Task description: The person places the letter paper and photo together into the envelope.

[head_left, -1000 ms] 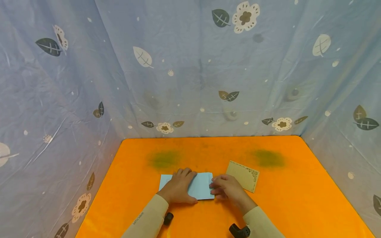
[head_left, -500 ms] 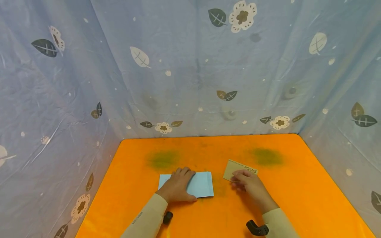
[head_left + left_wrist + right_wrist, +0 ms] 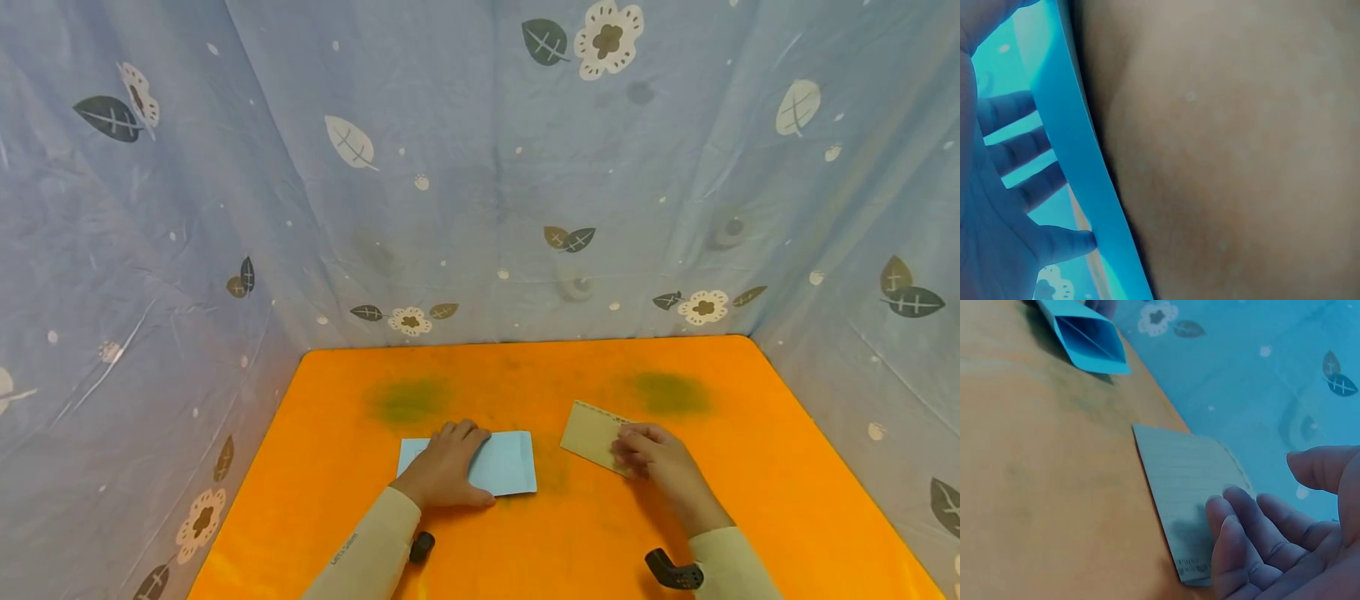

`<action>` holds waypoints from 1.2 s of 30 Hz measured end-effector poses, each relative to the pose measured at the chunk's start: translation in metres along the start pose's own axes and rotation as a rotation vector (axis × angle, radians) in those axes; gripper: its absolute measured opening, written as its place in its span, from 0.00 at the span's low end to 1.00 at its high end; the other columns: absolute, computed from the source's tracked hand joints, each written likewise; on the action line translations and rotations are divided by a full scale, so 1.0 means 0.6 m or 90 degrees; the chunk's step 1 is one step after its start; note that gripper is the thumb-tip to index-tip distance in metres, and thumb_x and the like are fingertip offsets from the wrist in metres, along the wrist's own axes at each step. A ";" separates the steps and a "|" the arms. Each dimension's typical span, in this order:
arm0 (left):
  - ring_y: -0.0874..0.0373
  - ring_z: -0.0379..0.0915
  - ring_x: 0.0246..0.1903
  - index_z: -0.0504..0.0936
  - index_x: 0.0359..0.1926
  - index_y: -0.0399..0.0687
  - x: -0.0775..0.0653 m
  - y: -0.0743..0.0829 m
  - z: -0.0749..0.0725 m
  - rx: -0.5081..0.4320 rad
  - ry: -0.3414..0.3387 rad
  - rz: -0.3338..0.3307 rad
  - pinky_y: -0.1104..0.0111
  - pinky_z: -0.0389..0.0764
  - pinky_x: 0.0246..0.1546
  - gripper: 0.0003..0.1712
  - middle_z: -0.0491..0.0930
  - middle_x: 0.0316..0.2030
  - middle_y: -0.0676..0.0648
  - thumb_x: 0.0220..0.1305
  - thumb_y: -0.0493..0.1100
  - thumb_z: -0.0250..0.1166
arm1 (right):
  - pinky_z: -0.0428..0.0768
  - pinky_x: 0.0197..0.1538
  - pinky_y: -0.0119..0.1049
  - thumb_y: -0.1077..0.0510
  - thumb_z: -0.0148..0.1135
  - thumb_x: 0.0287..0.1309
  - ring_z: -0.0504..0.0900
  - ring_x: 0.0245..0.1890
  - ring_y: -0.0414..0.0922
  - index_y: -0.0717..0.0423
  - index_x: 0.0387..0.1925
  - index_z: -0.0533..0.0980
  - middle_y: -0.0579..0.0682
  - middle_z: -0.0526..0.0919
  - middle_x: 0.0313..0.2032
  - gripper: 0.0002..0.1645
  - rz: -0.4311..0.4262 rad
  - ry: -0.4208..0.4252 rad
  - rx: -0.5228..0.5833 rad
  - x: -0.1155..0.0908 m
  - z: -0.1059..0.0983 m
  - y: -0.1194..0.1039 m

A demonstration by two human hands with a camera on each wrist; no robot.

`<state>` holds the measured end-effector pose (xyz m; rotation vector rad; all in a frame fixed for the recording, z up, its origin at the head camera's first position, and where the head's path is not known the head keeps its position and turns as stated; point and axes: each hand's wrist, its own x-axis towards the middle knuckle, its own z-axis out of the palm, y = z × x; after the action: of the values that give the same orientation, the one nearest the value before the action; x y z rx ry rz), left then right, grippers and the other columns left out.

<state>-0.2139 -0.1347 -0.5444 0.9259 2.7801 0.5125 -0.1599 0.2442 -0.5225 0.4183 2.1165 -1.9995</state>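
Observation:
A light blue paper envelope point(image 3: 510, 462) lies on the table left of centre. Spanning it is my left hand point(image 3: 446, 471), with the thumb at the near edge and the fingertips at the far edge, gripping it across its width. In the right wrist view the envelope's right end point(image 3: 1094, 347) gapes open. To its right lies a tan card point(image 3: 592, 435) with a patterned border; faint lines show on it in the right wrist view. My right hand point(image 3: 667, 467) is over the card's right part, fingers loosely bent and thumb apart from them. Whether the fingertips touch the card is unclear.
The orange table point(image 3: 525, 550) has two greenish smudges towards the back. A pale blue curtain point(image 3: 450, 208) with leaves and flowers hangs behind the table and on both sides. Black wrist devices sit at my left sleeve point(image 3: 367, 542) and right sleeve point(image 3: 731, 562).
My right hand has moved right, away from the envelope's end, to the right part of the card. My left hand has stayed on the envelope.

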 end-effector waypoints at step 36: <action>0.49 0.66 0.65 0.72 0.78 0.52 -0.003 -0.004 -0.002 -0.021 0.004 -0.005 0.51 0.75 0.64 0.58 0.71 0.69 0.50 0.55 0.74 0.80 | 0.83 0.48 0.41 0.49 0.63 0.82 0.83 0.51 0.48 0.66 0.80 0.60 0.60 0.80 0.60 0.40 -0.018 0.053 -0.109 0.001 -0.058 0.009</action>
<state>-0.2140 -0.1380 -0.5443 0.9086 2.7710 0.5596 -0.1569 0.2790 -0.5258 0.4520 2.3329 -1.8250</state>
